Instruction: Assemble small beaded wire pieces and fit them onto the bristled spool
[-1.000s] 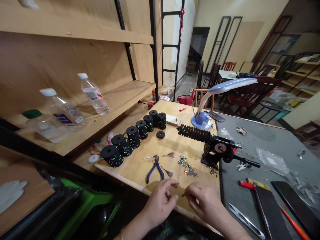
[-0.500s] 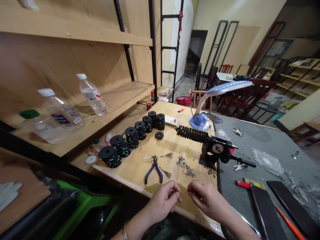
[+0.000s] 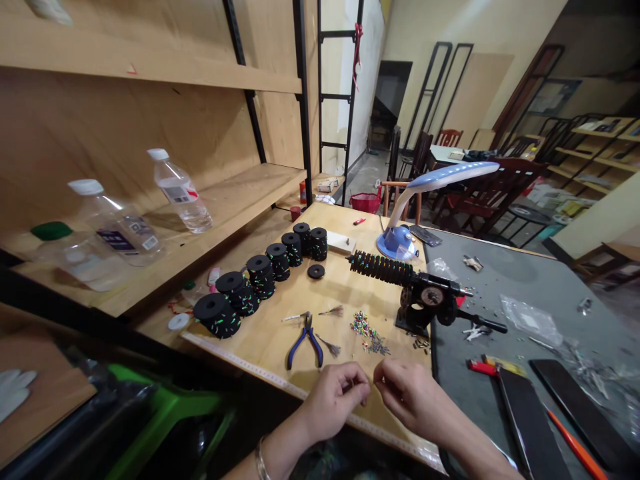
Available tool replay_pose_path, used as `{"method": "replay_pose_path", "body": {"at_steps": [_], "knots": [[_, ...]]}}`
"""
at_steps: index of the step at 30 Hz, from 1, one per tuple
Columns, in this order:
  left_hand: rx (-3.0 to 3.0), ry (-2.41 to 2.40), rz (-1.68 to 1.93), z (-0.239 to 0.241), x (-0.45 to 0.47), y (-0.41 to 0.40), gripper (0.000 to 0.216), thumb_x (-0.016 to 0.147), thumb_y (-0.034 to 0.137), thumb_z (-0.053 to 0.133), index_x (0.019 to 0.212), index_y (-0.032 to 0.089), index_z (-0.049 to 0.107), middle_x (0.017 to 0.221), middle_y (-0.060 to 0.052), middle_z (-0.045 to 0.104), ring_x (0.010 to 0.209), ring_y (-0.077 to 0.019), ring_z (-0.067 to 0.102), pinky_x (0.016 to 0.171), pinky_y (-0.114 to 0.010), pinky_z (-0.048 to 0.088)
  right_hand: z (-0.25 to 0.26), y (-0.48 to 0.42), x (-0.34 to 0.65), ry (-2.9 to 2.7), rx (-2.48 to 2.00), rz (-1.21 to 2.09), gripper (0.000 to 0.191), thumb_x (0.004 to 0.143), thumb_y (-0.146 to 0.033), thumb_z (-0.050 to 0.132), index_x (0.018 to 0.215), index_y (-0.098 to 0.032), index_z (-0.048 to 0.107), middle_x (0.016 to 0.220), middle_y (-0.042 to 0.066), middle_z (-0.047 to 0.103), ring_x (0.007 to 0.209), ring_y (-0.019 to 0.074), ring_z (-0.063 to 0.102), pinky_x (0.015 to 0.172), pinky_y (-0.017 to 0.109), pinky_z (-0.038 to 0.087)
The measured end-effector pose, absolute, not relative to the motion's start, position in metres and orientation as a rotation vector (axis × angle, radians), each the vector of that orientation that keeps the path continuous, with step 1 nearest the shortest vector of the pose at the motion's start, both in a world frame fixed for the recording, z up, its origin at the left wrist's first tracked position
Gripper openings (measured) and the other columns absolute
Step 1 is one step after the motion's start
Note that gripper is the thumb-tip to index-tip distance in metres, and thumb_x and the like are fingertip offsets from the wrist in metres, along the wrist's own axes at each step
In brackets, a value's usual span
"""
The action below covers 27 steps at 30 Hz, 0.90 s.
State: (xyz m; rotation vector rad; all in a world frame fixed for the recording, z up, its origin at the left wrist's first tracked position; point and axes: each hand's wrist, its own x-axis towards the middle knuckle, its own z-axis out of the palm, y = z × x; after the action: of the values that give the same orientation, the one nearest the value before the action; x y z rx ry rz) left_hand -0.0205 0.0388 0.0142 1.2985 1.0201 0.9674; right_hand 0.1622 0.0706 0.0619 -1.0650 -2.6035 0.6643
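Observation:
Close together over the front edge of the wooden table [image 3: 280, 333] are my two hands, their fingers curled into pinches. My left hand [image 3: 340, 395] has thumb and forefinger together; whatever lies between them is too small to make out. My right hand [image 3: 407, 393] is closed the same way, its fingertips a short gap from the left ones. Just beyond them lie a pile of small colourful beads [image 3: 364, 325] and some thin grey pieces [image 3: 379, 347]. Blue-handled pliers [image 3: 306, 340] rest to the left, beside small bundles of fine strands [image 3: 330, 345].
Black spools [image 3: 217, 316] with coloured flecks line the table's left side. A black clamped device [image 3: 425, 297] carrying a ribbed shaft stands at right, near a blue lamp [image 3: 397, 241]. Phone-like black slabs [image 3: 585, 407] and an orange tool [image 3: 575, 443] lie on the grey mat [image 3: 480, 287].
My left hand has shifted slightly right, narrowing the gap to my right hand. The whole view has moved a little; objects on the table stay in place.

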Motion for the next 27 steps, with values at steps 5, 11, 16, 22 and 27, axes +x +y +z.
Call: {"method": "replay_pose_path", "body": {"at_steps": [5,11,16,22,27], "knots": [[1.281,1.055,0.974,0.005,-0.024,0.037,0.015,0.080,0.021,0.058,0.067,0.015,0.064,0.061,0.000,0.059,0.060,-0.0137,0.052,0.059,-0.023,0.039,0.065,0.072,0.164,-2.609,-1.091,0.648,0.013,0.086,-0.017,0.043,0.082,-0.020,0.056,0.059,-0.002,0.056,0.052,0.0132,0.050,0.050,0.023,0.031],[1.236,1.066,0.967,0.002,-0.026,0.037,0.013,0.076,0.020,0.059,0.065,0.015,0.061,0.059,0.001,0.058,0.058,-0.0126,0.052,0.057,-0.022,0.039,0.063,0.074,0.166,-2.583,-1.104,0.654,0.013,0.087,-0.018,0.044,0.082,-0.020,0.056,0.059,-0.002,0.056,0.052,0.0130,0.051,0.051,0.023,0.033],[1.114,0.979,0.971,0.012,-0.021,0.039,0.011,0.076,0.020,0.063,0.085,0.015,0.062,0.073,-0.003,0.066,0.074,-0.0174,0.062,0.069,-0.025,0.045,0.063,0.074,0.165,-2.597,-1.103,0.648,0.013,0.088,-0.018,0.043,0.083,-0.021,0.055,0.061,-0.001,0.058,0.055,0.0137,0.053,0.052,0.023,0.033],[1.196,0.981,1.006,0.019,-0.012,0.045,0.015,0.081,0.024,0.059,0.068,0.015,0.059,0.062,-0.001,0.060,0.062,-0.0144,0.057,0.064,-0.025,0.043,0.067,0.074,0.163,-2.628,-1.104,0.640,0.013,0.087,-0.018,0.044,0.081,-0.020,0.056,0.059,-0.002,0.056,0.052,0.0132,0.051,0.051,0.023,0.030],[1.225,0.980,0.976,0.015,-0.016,0.043,0.015,0.084,0.026,0.056,0.072,0.017,0.057,0.062,0.001,0.057,0.063,-0.0143,0.053,0.064,-0.024,0.041,0.064,0.074,0.166,-2.620,-1.122,0.639,0.013,0.087,-0.018,0.043,0.082,-0.020,0.055,0.058,-0.002,0.056,0.052,0.0134,0.051,0.051,0.023,0.031]]}}
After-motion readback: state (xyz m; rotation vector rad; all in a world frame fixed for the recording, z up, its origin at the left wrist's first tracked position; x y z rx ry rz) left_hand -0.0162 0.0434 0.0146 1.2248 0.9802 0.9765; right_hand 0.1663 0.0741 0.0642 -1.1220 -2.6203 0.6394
